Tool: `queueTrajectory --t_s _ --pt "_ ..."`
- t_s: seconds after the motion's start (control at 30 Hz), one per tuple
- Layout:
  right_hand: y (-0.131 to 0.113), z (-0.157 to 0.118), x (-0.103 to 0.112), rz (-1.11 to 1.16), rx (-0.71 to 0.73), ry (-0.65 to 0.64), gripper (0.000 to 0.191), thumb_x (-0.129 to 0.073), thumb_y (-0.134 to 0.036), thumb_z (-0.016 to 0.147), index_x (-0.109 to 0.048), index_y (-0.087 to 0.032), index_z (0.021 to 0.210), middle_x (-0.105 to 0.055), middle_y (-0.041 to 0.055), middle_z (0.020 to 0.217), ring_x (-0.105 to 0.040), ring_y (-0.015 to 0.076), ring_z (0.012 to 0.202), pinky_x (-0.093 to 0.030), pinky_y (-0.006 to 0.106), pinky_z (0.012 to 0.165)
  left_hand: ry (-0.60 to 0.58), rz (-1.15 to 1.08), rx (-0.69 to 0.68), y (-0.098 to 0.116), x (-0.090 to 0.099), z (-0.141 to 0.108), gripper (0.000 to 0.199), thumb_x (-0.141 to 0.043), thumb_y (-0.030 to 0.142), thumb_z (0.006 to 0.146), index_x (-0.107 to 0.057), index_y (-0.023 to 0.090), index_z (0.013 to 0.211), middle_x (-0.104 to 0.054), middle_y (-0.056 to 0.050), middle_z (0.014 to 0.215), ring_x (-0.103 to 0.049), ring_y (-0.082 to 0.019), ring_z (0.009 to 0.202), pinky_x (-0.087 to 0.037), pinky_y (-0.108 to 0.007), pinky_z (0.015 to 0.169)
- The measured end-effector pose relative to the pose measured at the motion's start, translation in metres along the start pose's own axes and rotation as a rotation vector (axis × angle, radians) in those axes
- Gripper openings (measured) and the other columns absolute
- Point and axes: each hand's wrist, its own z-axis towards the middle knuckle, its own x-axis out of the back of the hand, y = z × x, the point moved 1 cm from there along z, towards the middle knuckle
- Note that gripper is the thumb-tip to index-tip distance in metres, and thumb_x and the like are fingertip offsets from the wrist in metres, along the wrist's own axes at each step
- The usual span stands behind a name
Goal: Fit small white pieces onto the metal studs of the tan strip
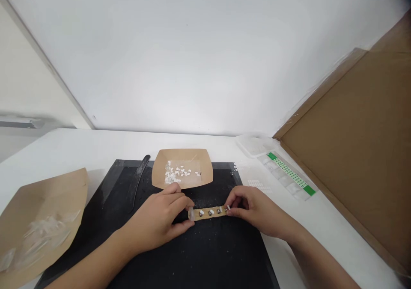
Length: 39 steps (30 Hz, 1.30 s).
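A narrow tan strip lies across the black mat, with several round, shiny metal-looking spots along it and small white oval pieces on some of them. My left hand pinches the strip's left end, where a clear, glossy bit shows between thumb and fingers. At the other end, my right hand is closed in a pinch on a small white oval piece, right over the last metal spot. Just beyond the hands stands a brown paper tray with loose white oval pieces in it.
At the left, a larger paper tray holds clear plastic pieces. A thin black tool rests on the mat. To the right are a clear compartment box with a green label, a clear lid and a cardboard panel.
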Motion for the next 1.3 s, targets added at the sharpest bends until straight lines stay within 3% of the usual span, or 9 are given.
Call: queueTrajectory --t_s 0.13,0.3,0.5,0.87,1.13,1.3 --pt "-0.002 -0.002 0.002 0.004 -0.002 -0.022 0.015 -0.083 -0.020 0.086 -0.076 -0.024 0.098 -0.076 -0.0003 0.097 -0.071 0.0189 0.090 -0.054 0.031 0.079 -0.005 0.008 0.005 0.000 0.000 0.000 0.015 -0.069 0.027 0.100 -0.065 0.021 0.113 -0.072 -0.005 0.098 -0.061 -0.026 0.094 -0.051 -0.035 0.075" --pt "-0.011 -0.007 0.004 -0.121 0.138 0.027 0.035 -0.088 -0.024 0.084 -0.071 -0.028 0.115 -0.073 0.0010 0.114 -0.068 0.0219 0.103 -0.056 0.036 0.091 -0.010 0.014 -0.002 -0.001 -0.001 0.001 0.018 -0.070 0.026 0.098 -0.064 0.021 0.115 -0.072 -0.005 0.099 -0.061 -0.027 0.096 -0.051 -0.035 0.076" --pt "-0.021 -0.008 -0.015 -0.212 0.374 0.159 0.023 -0.080 -0.025 0.094 -0.069 -0.027 0.114 -0.067 0.0048 0.120 -0.065 0.0239 0.112 -0.054 0.040 0.098 0.003 0.034 -0.019 -0.001 -0.001 0.001 0.016 -0.071 0.026 0.098 -0.064 0.021 0.112 -0.071 -0.004 0.097 -0.061 -0.026 0.095 -0.050 -0.033 0.075" --pt "-0.015 0.000 -0.044 -0.373 0.477 0.266 0.005 -0.077 -0.024 0.097 -0.072 -0.023 0.096 -0.071 0.0062 0.102 -0.065 0.0260 0.099 -0.052 0.043 0.086 -0.001 0.020 0.002 0.000 -0.002 0.001 0.014 -0.070 0.025 0.098 -0.064 0.021 0.110 -0.071 -0.005 0.097 -0.060 -0.026 0.095 -0.050 -0.034 0.076" --pt "-0.019 -0.001 -0.044 -0.365 0.569 0.272 0.011 -0.071 -0.014 0.098 -0.069 -0.024 0.096 -0.074 0.0048 0.099 -0.065 0.0300 0.117 -0.051 0.055 0.107 -0.026 0.024 0.060 0.003 -0.002 0.002 0.013 -0.071 0.025 0.098 -0.064 0.021 0.109 -0.072 -0.005 0.099 -0.061 -0.027 0.098 -0.051 -0.036 0.079" --pt "-0.024 -0.004 -0.041 -0.280 0.606 0.315 0.012 -0.066 -0.014 0.101 -0.068 -0.026 0.099 -0.078 0.0036 0.103 -0.064 0.0294 0.127 -0.049 0.054 0.114 -0.021 0.029 0.078 0.006 -0.003 0.000 0.014 -0.071 0.024 0.097 -0.064 0.020 0.109 -0.072 -0.005 0.101 -0.062 -0.028 0.098 -0.052 -0.037 0.079"
